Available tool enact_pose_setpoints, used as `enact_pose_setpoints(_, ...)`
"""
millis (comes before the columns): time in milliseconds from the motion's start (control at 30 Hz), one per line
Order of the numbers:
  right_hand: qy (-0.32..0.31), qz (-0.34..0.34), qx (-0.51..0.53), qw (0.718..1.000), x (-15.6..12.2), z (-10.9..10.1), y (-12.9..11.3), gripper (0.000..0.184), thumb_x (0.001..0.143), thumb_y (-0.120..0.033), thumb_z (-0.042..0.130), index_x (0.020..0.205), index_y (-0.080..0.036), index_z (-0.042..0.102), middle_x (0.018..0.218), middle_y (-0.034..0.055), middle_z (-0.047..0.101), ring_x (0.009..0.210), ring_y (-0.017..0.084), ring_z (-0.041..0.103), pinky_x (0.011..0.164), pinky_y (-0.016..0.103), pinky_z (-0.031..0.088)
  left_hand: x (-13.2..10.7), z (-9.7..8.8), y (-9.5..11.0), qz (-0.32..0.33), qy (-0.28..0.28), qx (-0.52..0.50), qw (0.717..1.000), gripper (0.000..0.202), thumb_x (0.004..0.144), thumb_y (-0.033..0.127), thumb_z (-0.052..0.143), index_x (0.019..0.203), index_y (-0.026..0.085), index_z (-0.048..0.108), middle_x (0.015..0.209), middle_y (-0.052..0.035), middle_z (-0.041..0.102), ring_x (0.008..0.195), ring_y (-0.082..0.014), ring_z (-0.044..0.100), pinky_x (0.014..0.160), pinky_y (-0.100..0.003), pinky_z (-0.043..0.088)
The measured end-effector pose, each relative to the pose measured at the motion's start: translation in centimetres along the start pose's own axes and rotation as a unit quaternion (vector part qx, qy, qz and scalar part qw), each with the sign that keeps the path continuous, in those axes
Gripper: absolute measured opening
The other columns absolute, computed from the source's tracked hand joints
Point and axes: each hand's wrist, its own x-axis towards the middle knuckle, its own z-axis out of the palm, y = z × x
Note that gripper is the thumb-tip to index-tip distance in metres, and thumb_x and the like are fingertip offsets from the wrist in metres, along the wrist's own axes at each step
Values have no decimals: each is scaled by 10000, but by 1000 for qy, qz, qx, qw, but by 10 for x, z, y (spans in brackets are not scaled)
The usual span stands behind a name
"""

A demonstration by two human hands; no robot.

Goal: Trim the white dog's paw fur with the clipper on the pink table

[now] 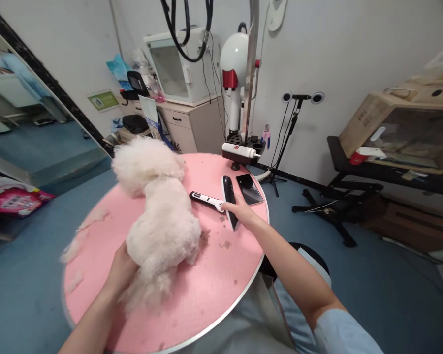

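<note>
A fluffy white dog (162,211) stands on a round pink grooming table (206,285), its back to me and its head at the far side. My left hand (123,263) holds the dog low on its left flank, with the fingertips hidden behind its body. On the right side of the table, my right hand (240,209) is closed around a black-and-white hair clipper (228,189). Just left of it lies a slimmer white-and-black trimmer (206,200), whose near end meets my fingers. Beside the right hand, a dark phone (249,189) lies flat near the rim.
A white bottle (239,150) lies on a black tool holder at the table's far edge, with pink-handled nail clippers (266,136) hanging beside it. Above it rises a metal post (249,73); black loops (188,49) hang overhead. Cut fur (74,248) lies at the left.
</note>
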Motion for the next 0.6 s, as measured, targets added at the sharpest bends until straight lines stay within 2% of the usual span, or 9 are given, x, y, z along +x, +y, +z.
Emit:
enact_pose_setpoints(133,-29,18,37,999,-23,-8,-6,302,733,-435,641,866,-198,510,709,-18,577,567,119,557,525,254,466,4,-27,14,69,-128,88,985,646,431,312,859,1059,305,707,1259,-135,636,1294,-425,484,1135,-515,377)
enact_pose_setpoints(200,-84,22,67,994,-34,4,-14,331,753,-448,624,926,-197,495,700,-26,565,523,111,548,490,252,465,-1,-28,36,104,-107,102,984,715,446,338,870,1137,339,686,1388,-85,554,1394,-410,359,1216,-496,233)
enact_pose_setpoints(300,-212,30,60,975,-45,35,-32,414,784,-429,619,1097,-236,427,760,-34,591,522,119,579,469,255,486,-8,3,75,103,-219,22,970,798,571,406,829,1321,322,567,1488,-59,456,1422,-375,324,1218,-508,175)
enact_pose_setpoints(367,-271,-9,-9,962,-45,54,-40,379,827,-452,580,1113,-252,430,865,-6,622,601,132,621,518,272,525,-10,36,97,60,-288,-96,951,651,613,482,798,1185,205,657,1327,-144,599,1304,-411,467,1123,-543,343)
enact_pose_setpoints(433,-224,-80,-150,960,-35,63,-39,263,909,-455,454,1028,-226,502,971,38,639,744,152,648,628,291,547,-11,64,110,13,-264,-220,939,481,684,534,731,993,166,698,1088,-136,698,1110,-354,612,953,-469,507)
enact_pose_setpoints(500,-104,-126,-322,932,-16,63,-30,287,951,-415,372,956,-190,551,1031,84,642,907,194,634,771,330,523,-12,79,115,-31,-194,-316,928,410,669,527,750,839,161,678,864,-69,700,876,-255,672,794,-363,564)
enact_pose_setpoints(533,-56,-126,-380,915,-6,60,-23,264,934,-389,433,981,-166,565,1050,117,638,969,227,612,827,360,494,-12,83,115,-58,-166,-352,919,407,647,524,770,792,160,660,793,-41,679,788,-215,666,736,-327,568)
enact_pose_setpoints(567,-7,-126,-506,854,4,56,-15,297,903,-412,491,1052,-165,559,1084,126,633,991,240,600,834,363,479,-11,84,115,-86,-149,-379,909,417,627,525,785,772,160,647,756,-24,662,735,-188,655,701,-305,567)
enact_pose_setpoints(600,5,-115,-549,828,13,52,-8,347,855,-399,568,1086,-141,567,1085,157,634,978,267,598,819,378,468,-11,84,114,-113,-140,-400,899,433,606,529,800,766,160,639,741,-16,653,709,-173,648,680,-291,566)
